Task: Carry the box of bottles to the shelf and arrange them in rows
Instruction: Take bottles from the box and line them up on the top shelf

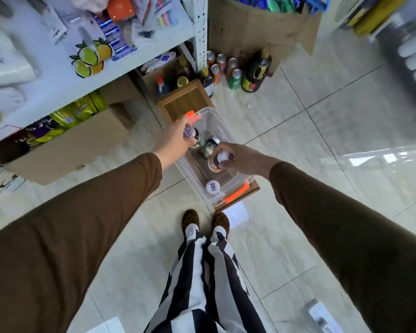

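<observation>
Left hand (175,138) wraps a small dark bottle with a purple label (190,133), fingers curled round its body, held over the far end of the clear plastic box (216,121). Right hand (238,158) grips a white-capped bottle (220,159) from the side, thumb and fingers round the upper body, over the box's middle. Between the two hands a dark green bottle (209,147) lies tilted in the box; below the right hand, toward the feet, a white-lidded bottle (212,187) stands upright at the near end. Box sits on a low wooden stand (185,99), orange latches (237,194) at both ends. Handling judgement: bottles look small, rigid, light, one per hand is fine; smooth labelled walls could slip, so grip round the body, not by the cap alone. Can't tell glass from plastic, so set down gently. The lying one rolls, so take it across its middle. Shelf (120,63) sits up and to the left of the left hand, already cluttered with packets; past the box, cans (226,68) and a large dark bottle (257,70) stand on the floor.
</observation>
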Demonstrator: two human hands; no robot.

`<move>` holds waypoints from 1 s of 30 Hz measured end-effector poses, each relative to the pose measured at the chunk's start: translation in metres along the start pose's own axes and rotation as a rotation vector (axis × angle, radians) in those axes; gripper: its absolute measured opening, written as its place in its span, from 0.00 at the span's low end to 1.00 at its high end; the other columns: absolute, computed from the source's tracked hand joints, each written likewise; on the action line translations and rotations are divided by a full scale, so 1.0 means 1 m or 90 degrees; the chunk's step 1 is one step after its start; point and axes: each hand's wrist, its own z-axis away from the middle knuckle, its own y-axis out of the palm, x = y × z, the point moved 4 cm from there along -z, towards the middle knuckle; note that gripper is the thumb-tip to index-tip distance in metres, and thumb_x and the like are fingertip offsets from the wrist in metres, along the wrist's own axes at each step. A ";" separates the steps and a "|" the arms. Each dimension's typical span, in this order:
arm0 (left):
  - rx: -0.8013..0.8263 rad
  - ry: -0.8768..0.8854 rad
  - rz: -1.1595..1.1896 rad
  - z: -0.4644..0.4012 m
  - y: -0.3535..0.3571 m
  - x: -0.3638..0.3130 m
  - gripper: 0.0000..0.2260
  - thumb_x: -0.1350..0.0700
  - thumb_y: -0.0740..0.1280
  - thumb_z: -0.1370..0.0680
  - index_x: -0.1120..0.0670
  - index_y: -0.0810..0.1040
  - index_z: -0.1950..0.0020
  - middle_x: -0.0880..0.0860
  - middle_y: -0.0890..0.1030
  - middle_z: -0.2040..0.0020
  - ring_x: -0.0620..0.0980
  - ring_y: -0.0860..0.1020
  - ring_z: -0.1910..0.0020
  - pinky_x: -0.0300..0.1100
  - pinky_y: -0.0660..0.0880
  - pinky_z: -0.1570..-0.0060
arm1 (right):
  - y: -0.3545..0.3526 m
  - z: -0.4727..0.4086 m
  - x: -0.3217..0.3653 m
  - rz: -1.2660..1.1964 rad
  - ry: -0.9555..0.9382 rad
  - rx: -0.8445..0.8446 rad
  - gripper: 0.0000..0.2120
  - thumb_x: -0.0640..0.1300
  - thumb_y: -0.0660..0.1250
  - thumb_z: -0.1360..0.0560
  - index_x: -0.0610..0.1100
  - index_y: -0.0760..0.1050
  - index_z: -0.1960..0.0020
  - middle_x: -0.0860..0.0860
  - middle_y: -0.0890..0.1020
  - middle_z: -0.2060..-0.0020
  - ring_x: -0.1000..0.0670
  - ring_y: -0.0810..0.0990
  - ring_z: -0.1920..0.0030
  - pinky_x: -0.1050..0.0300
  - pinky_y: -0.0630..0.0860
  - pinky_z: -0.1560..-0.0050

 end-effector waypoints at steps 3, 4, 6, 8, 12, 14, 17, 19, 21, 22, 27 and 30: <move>-0.057 -0.012 0.056 0.026 -0.048 -0.016 0.14 0.54 0.74 0.25 0.50 0.71 0.46 0.49 0.78 0.52 0.37 0.76 0.60 0.26 0.68 0.67 | -0.036 0.027 0.044 -0.009 -0.007 -0.068 0.16 0.49 0.67 0.26 0.54 0.68 0.40 0.51 0.78 0.51 0.47 0.77 0.53 0.56 0.72 0.57; -0.080 -0.009 0.056 0.036 -0.067 -0.023 0.14 0.52 0.74 0.26 0.48 0.71 0.47 0.48 0.78 0.53 0.37 0.75 0.61 0.27 0.68 0.66 | -0.049 0.037 0.061 -0.008 -0.009 -0.096 0.17 0.50 0.68 0.26 0.53 0.66 0.41 0.51 0.78 0.54 0.47 0.77 0.55 0.56 0.72 0.60; -0.127 0.000 0.055 0.054 -0.107 -0.037 0.14 0.48 0.74 0.27 0.46 0.72 0.47 0.46 0.78 0.53 0.44 0.77 0.57 0.38 0.71 0.60 | -0.073 0.054 0.095 -0.022 -0.025 -0.139 0.18 0.51 0.70 0.28 0.51 0.66 0.43 0.50 0.78 0.55 0.47 0.79 0.56 0.53 0.74 0.60; -0.171 0.000 0.088 0.071 -0.148 -0.049 0.15 0.47 0.75 0.28 0.44 0.74 0.46 0.45 0.79 0.51 0.45 0.78 0.55 0.42 0.73 0.56 | -0.093 0.070 0.133 -0.029 -0.074 -0.163 0.17 0.51 0.71 0.28 0.50 0.66 0.45 0.47 0.79 0.54 0.46 0.80 0.55 0.50 0.76 0.56; -0.257 0.008 0.121 0.111 -0.224 -0.070 0.17 0.43 0.74 0.29 0.42 0.75 0.44 0.44 0.79 0.51 0.45 0.77 0.56 0.42 0.72 0.57 | -0.121 0.099 0.211 -0.039 -0.205 -0.201 0.12 0.48 0.72 0.26 0.49 0.69 0.51 0.51 0.77 0.61 0.51 0.75 0.62 0.56 0.73 0.60; -0.289 0.015 0.125 0.133 -0.256 -0.076 0.15 0.44 0.75 0.29 0.42 0.75 0.45 0.45 0.79 0.52 0.48 0.77 0.57 0.44 0.71 0.57 | -0.127 0.107 0.245 -0.040 -0.248 -0.206 0.10 0.47 0.71 0.25 0.49 0.71 0.51 0.51 0.77 0.60 0.52 0.75 0.61 0.56 0.74 0.58; -0.336 0.007 0.122 0.167 -0.298 -0.079 0.14 0.44 0.75 0.29 0.42 0.75 0.48 0.44 0.79 0.55 0.47 0.77 0.59 0.42 0.70 0.62 | -0.129 0.114 0.291 0.016 -0.295 -0.225 0.11 0.50 0.70 0.24 0.49 0.73 0.45 0.54 0.78 0.56 0.52 0.75 0.57 0.60 0.71 0.55; -0.358 0.001 0.112 0.186 -0.323 -0.076 0.15 0.44 0.74 0.29 0.44 0.76 0.46 0.45 0.79 0.53 0.46 0.78 0.58 0.41 0.69 0.64 | -0.131 0.114 0.320 0.051 -0.319 -0.239 0.16 0.52 0.69 0.24 0.48 0.73 0.40 0.54 0.76 0.52 0.52 0.74 0.55 0.59 0.69 0.53; -0.374 0.003 0.105 0.203 -0.348 -0.069 0.17 0.44 0.74 0.28 0.47 0.76 0.44 0.47 0.79 0.52 0.48 0.78 0.57 0.43 0.71 0.62 | -0.131 0.113 0.349 0.085 -0.343 -0.246 0.16 0.54 0.68 0.24 0.51 0.73 0.38 0.54 0.77 0.50 0.51 0.75 0.52 0.57 0.70 0.51; -0.380 0.006 0.110 0.210 -0.361 -0.065 0.18 0.44 0.75 0.28 0.48 0.76 0.43 0.48 0.80 0.52 0.49 0.79 0.56 0.45 0.72 0.59 | -0.130 0.111 0.363 0.092 -0.349 -0.248 0.17 0.55 0.68 0.24 0.52 0.73 0.38 0.53 0.77 0.48 0.50 0.76 0.51 0.56 0.70 0.51; -0.408 0.030 0.144 0.228 -0.426 -0.043 0.17 0.46 0.77 0.30 0.47 0.78 0.46 0.43 0.80 0.55 0.45 0.79 0.57 0.41 0.73 0.60 | -0.131 0.097 0.438 0.025 -0.366 -0.280 0.16 0.52 0.73 0.27 0.50 0.71 0.44 0.57 0.80 0.48 0.53 0.80 0.49 0.52 0.78 0.50; -0.409 0.071 0.151 0.227 -0.470 -0.032 0.16 0.44 0.77 0.30 0.47 0.79 0.47 0.42 0.81 0.55 0.39 0.79 0.58 0.39 0.74 0.60 | -0.136 0.086 0.486 0.024 -0.395 -0.302 0.12 0.49 0.73 0.27 0.49 0.71 0.50 0.65 0.78 0.64 0.61 0.75 0.64 0.67 0.72 0.60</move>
